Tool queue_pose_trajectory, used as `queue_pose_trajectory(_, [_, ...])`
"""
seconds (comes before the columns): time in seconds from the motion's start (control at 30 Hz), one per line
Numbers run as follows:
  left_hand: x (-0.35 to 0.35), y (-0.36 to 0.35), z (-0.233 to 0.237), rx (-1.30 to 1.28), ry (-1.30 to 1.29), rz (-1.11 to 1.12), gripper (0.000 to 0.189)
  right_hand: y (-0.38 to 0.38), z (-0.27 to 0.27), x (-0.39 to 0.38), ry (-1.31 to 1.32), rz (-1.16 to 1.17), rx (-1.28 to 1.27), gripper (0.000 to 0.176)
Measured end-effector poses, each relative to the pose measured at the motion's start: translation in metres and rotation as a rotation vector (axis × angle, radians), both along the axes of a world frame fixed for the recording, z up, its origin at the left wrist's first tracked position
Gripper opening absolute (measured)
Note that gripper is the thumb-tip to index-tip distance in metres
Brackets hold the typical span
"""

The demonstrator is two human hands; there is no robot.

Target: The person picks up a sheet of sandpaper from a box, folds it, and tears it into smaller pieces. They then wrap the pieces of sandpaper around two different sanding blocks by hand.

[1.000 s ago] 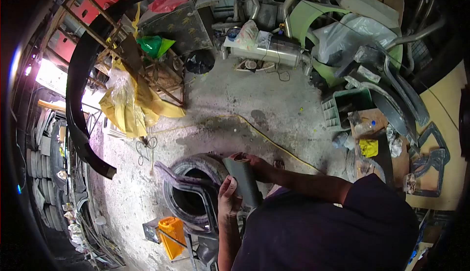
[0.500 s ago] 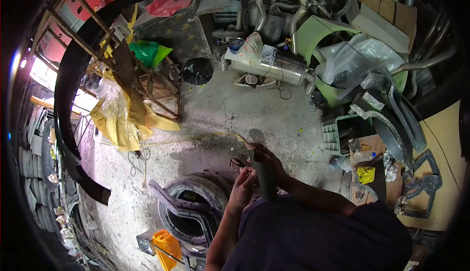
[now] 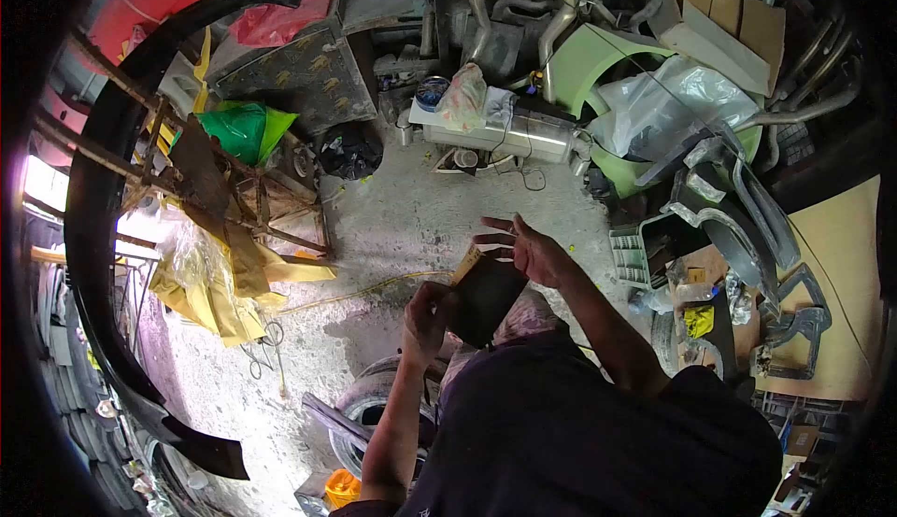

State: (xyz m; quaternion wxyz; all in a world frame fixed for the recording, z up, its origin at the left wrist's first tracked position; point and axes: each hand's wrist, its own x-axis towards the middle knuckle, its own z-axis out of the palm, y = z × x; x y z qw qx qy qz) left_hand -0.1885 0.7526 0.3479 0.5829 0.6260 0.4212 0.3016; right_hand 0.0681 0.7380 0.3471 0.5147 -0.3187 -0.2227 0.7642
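In front of my body is a sheet of sandpaper (image 3: pixel 488 297), dark grey with a narrow tan strip along its upper left edge. My left hand (image 3: pixel 427 319) is closed on its left side, fingers curled and thumb against the sheet. Beside the sheet's upper right corner, my right hand (image 3: pixel 536 252) has its fingers spread. Its fingertips are close to the top edge, and I cannot make out whether any of them touch it.
A black curved trim piece (image 3: pixel 86 237) arches on the left by a rusty frame (image 3: pixel 192 185) with yellow paper (image 3: pixel 206 283). Tyres (image 3: pixel 360 405) lie below left. A silver muffler (image 3: pixel 533 136) sits ahead. A green crate (image 3: pixel 631 257) and car parts stand right.
The sandpaper was curled and seen narrow; now it is spread flatter. My right hand has come off it, moving up with fingers opened. My left hand has shifted left, and the view has turned slightly.
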Motion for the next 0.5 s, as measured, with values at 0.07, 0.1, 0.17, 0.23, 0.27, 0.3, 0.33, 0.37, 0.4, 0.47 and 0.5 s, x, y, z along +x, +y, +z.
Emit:
queue_pose_trajectory(0.07, [0.002, 0.022, 0.0, 0.005, 0.023, -0.009, 0.012, 0.019, 0.002, 0.004, -0.059, 0.059, 0.029, 0.068])
queue_pose_trajectory(0.1, [0.002, 0.03, 0.0, 0.018, 0.042, -0.016, 0.014, 0.028, 0.002, 0.004, -0.121, 0.12, 0.066, 0.072])
queue_pose_trajectory(0.17, [0.007, 0.049, 0.004, 0.07, 0.09, -0.005, 0.012, 0.052, -0.001, 0.003, -0.199, 0.183, 0.072, 0.071])
queue_pose_trajectory(0.23, [0.014, 0.074, 0.0, 0.123, 0.137, 0.02, 0.011, 0.078, 0.003, 0.005, -0.602, 0.304, 0.391, 0.069])
queue_pose_trajectory(0.27, [0.018, 0.084, -0.005, 0.146, 0.152, 0.056, 0.008, 0.088, 0.006, 0.002, -0.536, 0.239, 0.403, 0.062])
queue_pose_trajectory(0.3, [0.023, 0.094, -0.004, 0.166, 0.167, 0.093, 0.006, 0.101, -0.001, 0.006, -0.522, 0.261, 0.401, 0.062])
queue_pose_trajectory(0.33, [0.028, 0.105, 0.0, 0.157, 0.179, 0.112, 0.006, 0.115, -0.013, 0.011, -0.5, 0.224, 0.324, 0.057])
queue_pose_trajectory(0.37, [0.032, 0.117, 0.005, 0.194, 0.164, 0.113, 0.004, 0.13, -0.024, 0.016, -0.479, 0.184, 0.248, 0.052])
queue_pose_trajectory(0.4, [0.037, 0.13, 0.01, 0.23, 0.151, 0.11, 0.003, 0.146, -0.031, 0.021, -0.464, 0.2, 0.244, 0.052])
queue_pose_trajectory(0.47, [0.048, 0.151, 0.009, 0.193, 0.14, 0.151, 0.004, 0.174, -0.042, 0.035, -0.103, 0.212, -0.147, 0.041])
queue_pose_trajectory(0.5, [0.054, 0.159, 0.008, 0.169, 0.111, 0.178, 0.004, 0.186, -0.04, 0.037, -0.097, 0.226, -0.159, 0.041])
